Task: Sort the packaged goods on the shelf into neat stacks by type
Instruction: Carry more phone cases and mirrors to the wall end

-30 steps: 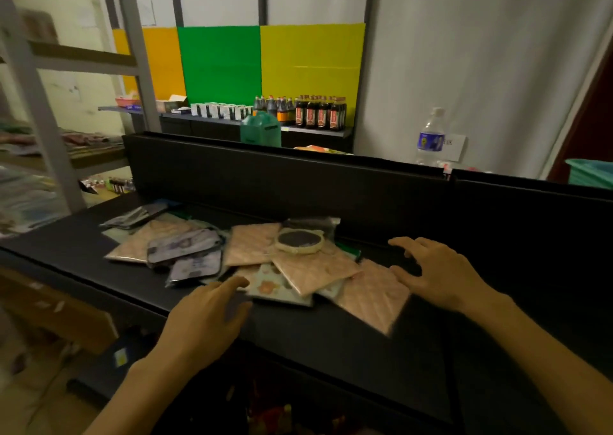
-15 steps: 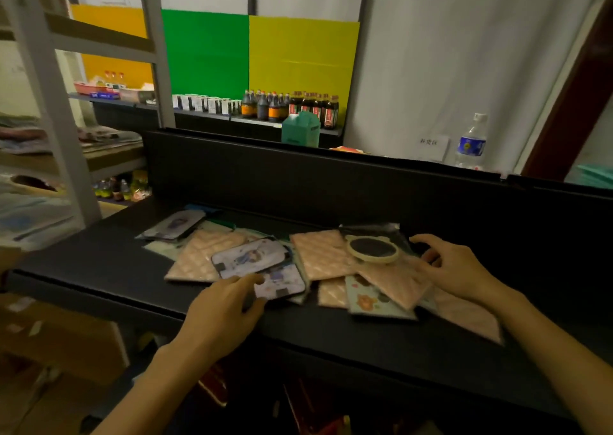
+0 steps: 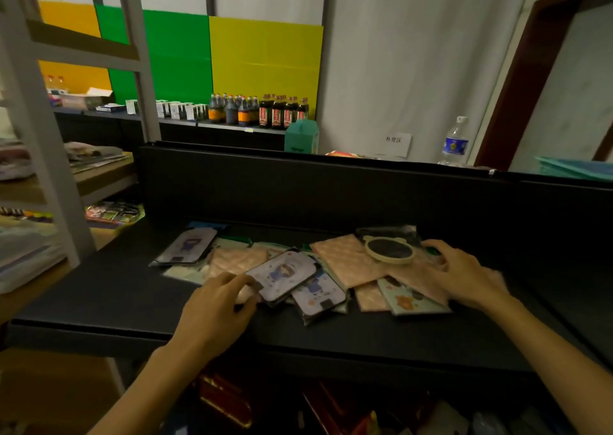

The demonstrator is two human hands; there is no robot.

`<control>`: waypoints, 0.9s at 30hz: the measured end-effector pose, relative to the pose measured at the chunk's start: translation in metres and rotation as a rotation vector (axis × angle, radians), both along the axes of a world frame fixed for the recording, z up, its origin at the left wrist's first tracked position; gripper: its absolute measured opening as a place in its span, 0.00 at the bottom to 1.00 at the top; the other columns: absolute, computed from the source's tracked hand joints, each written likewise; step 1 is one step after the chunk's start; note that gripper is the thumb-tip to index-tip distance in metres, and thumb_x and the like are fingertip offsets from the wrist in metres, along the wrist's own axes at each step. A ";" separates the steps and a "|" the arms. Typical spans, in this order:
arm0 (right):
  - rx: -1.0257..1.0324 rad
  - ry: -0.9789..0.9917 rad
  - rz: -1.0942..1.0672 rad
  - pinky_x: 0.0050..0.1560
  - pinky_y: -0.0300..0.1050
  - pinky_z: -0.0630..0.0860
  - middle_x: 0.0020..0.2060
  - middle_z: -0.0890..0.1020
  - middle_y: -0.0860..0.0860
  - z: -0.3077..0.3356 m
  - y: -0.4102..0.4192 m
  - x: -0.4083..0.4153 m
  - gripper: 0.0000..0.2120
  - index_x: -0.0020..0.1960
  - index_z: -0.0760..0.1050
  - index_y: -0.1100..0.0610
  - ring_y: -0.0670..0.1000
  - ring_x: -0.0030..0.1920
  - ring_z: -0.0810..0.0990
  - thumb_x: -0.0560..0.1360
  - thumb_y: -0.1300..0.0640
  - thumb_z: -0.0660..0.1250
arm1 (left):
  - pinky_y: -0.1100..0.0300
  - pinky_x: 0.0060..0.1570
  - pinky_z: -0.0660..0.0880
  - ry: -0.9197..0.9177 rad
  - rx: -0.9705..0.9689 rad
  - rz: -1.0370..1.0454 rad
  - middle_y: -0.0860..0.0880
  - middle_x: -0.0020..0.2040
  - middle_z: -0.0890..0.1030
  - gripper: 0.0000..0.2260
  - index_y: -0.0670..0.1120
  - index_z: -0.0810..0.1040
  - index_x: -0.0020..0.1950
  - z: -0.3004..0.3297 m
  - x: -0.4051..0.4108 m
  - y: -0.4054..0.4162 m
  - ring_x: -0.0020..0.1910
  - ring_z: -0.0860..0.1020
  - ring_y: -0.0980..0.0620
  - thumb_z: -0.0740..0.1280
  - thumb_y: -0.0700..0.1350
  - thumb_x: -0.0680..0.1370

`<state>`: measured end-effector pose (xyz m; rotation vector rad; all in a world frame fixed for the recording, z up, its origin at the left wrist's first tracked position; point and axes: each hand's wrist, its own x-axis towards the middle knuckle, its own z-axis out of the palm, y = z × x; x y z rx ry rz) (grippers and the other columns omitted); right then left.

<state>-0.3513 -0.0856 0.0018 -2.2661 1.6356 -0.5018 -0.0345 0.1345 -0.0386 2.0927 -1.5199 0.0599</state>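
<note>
A loose pile of flat packaged goods lies on the black shelf point(image 3: 99, 295). It holds several pink quilted packets point(image 3: 345, 262), phone cases in clear wrap and a teal cartoon card point(image 3: 408, 302). A round cream-rimmed item point(image 3: 389, 252) sits on top at the right. My left hand point(image 3: 215, 305) pinches the near-left end of the middle phone case point(image 3: 282, 275), with another case point(image 3: 318, 297) just right of it and a third point(image 3: 187, 247) at the back left. My right hand point(image 3: 464, 275) rests with fingers spread on the pink packets at the pile's right end.
The shelf's black back panel point(image 3: 331, 195) rises right behind the pile. A white rack point(image 3: 30, 136) with goods stands at the left. Bottles point(image 3: 262, 111), a teal box point(image 3: 302, 136) and a water bottle point(image 3: 456, 142) stand beyond. Red packages point(image 3: 225, 398) lie below the shelf.
My left hand has reached forward from the shelf's front edge onto the middle phone case. My right hand has slid left onto the pink packets. The camera has swung left and come closer.
</note>
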 end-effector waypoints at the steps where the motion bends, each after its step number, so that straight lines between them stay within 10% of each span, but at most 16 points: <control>1: 0.010 -0.027 -0.009 0.54 0.52 0.76 0.62 0.75 0.56 0.000 -0.003 0.001 0.28 0.71 0.62 0.45 0.56 0.57 0.76 0.74 0.41 0.65 | 0.56 0.52 0.74 -0.005 0.001 -0.003 0.52 0.62 0.75 0.14 0.55 0.73 0.63 0.001 0.004 -0.005 0.58 0.74 0.50 0.63 0.53 0.78; 15: 0.083 -0.038 -0.042 0.59 0.52 0.72 0.69 0.69 0.56 -0.004 -0.049 0.020 0.32 0.73 0.60 0.44 0.58 0.64 0.71 0.73 0.35 0.62 | 0.56 0.62 0.69 -0.033 0.242 0.001 0.51 0.70 0.70 0.27 0.55 0.63 0.71 0.004 0.012 -0.065 0.65 0.70 0.50 0.62 0.63 0.75; 27: 0.056 -0.182 0.077 0.36 0.36 0.68 0.50 0.75 0.47 -0.014 -0.071 0.027 0.29 0.62 0.71 0.47 0.45 0.46 0.75 0.65 0.43 0.76 | 0.58 0.56 0.72 -0.001 0.267 0.060 0.53 0.66 0.70 0.27 0.60 0.67 0.65 0.010 0.009 -0.078 0.62 0.70 0.52 0.67 0.66 0.69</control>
